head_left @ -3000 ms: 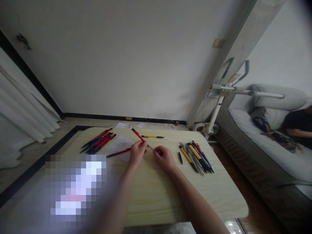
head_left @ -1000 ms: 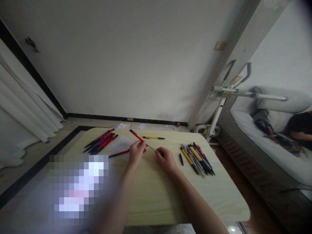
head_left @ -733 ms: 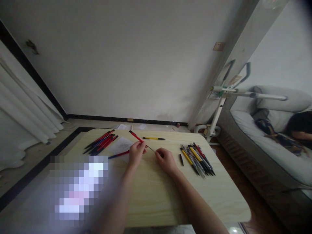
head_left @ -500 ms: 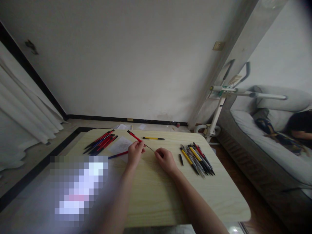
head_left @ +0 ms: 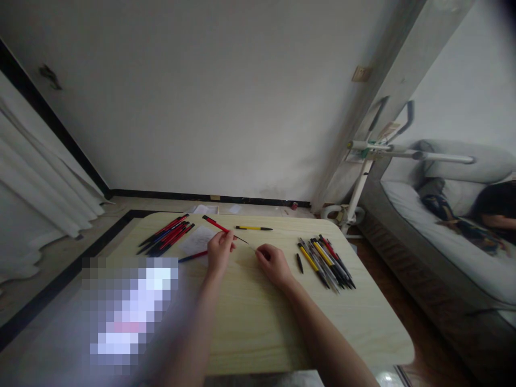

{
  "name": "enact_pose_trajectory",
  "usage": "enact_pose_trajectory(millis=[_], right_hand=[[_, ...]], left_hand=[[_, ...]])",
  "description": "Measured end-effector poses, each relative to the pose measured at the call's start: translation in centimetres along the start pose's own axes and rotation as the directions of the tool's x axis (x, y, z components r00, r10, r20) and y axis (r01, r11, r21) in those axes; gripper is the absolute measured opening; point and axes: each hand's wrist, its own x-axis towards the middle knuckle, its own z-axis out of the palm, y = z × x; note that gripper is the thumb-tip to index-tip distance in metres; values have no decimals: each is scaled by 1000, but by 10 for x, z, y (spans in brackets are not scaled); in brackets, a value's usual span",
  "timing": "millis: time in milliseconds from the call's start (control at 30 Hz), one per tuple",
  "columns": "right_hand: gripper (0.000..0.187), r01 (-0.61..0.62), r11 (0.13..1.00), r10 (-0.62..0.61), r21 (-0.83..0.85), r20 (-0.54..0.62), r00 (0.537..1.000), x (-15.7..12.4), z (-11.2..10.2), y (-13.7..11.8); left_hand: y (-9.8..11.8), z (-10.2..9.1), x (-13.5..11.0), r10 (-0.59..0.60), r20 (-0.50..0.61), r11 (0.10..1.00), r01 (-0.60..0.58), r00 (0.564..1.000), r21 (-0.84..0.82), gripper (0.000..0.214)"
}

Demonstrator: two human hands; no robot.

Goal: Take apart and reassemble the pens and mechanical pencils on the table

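My left hand [head_left: 219, 253] pinches a red pen barrel [head_left: 215, 223] with a black end, tilted over the table. A thin dark refill [head_left: 242, 239] sticks out of its lower right end. Facing it, my right hand [head_left: 274, 264] is closed, thumb and fingertips together; a faint pale tip shows at them, too small to name. Between the refill's end and my right fingers there is a short gap. A red and blue pen [head_left: 194, 256] lies beside my left hand. Right of my right hand lies a short black pen piece [head_left: 299, 263].
Red, blue and black pens [head_left: 169, 235] lie in a pile at the left, by a sheet of paper [head_left: 196, 240]. A yellow pen [head_left: 253, 228] lies at the far edge. Several yellow, grey and red pens [head_left: 325, 263] lie at the right. A person [head_left: 497, 207] is on the sofa.
My left hand has moved a little left with the red pen barrel and refill. The refill's end has come away from my right fingers, which have stayed in place.
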Motion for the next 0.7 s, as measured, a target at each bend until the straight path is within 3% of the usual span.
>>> enact_pose_trajectory(millis=[367,700], right_hand=[[14,30,999,-29,-26,34,999,-1,0,0],[12,150,966,-128,-210,116,985,-5,2,-4]], left_hand=[[1,0,-1,13,-3,1000,-13,1000,18,32],[-1,1,0,-1,4,1000,1,1000,3,31]])
